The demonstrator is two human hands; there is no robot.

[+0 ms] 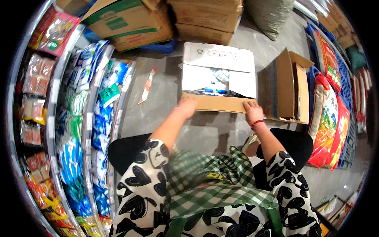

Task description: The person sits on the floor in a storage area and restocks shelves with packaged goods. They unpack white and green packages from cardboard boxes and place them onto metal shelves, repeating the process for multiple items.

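Note:
A white cardboard box (219,56) stands on the floor in front of me, with blue-and-white packages (220,81) showing through the gap between its flaps. The near flap (217,104), brown on its inner face, is folded out towards me. At this flap's left end my left hand (187,106) grips the edge, fingers bent over it. My right hand (253,112), a red bracelet at its wrist, holds the same flap near its right end. The undersides of both hands are hidden.
An open brown carton (281,85) stands right of the box, beside large red-and-white sacks (324,122) on blue pallets. Shelves of bagged goods (71,156) run along my left. Stacked cartons (207,17) and a grey sack (268,15) stand behind; a torn strip (147,85) lies on the floor.

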